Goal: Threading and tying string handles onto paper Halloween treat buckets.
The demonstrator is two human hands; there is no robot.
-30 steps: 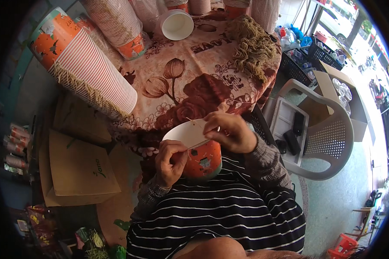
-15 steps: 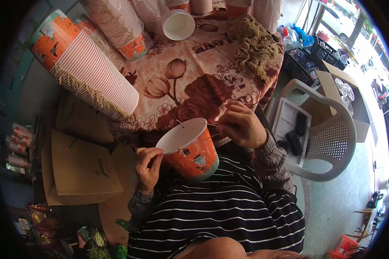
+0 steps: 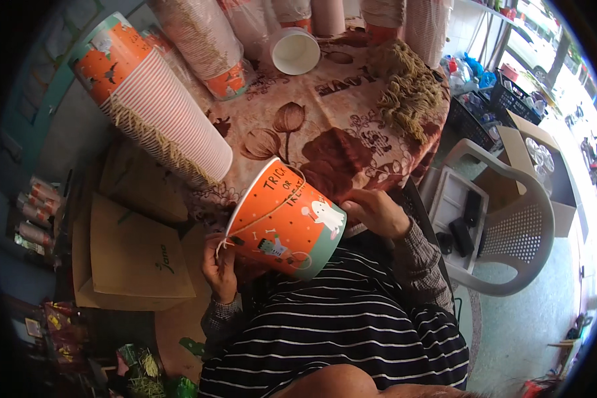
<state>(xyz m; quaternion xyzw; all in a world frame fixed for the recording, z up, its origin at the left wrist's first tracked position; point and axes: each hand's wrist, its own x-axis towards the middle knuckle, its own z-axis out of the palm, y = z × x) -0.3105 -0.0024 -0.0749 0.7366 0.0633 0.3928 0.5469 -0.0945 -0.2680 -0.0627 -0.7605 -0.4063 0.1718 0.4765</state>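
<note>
An orange paper bucket [image 3: 282, 229] with a green base and cartoon figures lies tilted in front of me, its rim toward the far left. A thin tan cord [image 3: 268, 215] hangs in a loop across its side, with a knot close to the rim. My left hand [image 3: 220, 270] is closed on the bucket at the rim, beside that knot. At the base end, my right hand [image 3: 378, 211] has its fingers against the bucket's edge. Its fingertips are partly hidden. The inside of this bucket faces away from view.
Nested bucket stacks [image 3: 172, 109] with cords stand on the patterned tablecloth [image 3: 265, 126]. A white-lined bucket [image 3: 296, 52] lies at the back, and a heap of tan cords [image 3: 411, 93] sits back right. A cardboard box [image 3: 139, 255] is at left, a plastic chair [image 3: 521, 225] at right.
The bucket has turned, so its printed side and cord loop now face up. My right hand has moved from the cord at the rim to the base. The view has shifted slightly.
</note>
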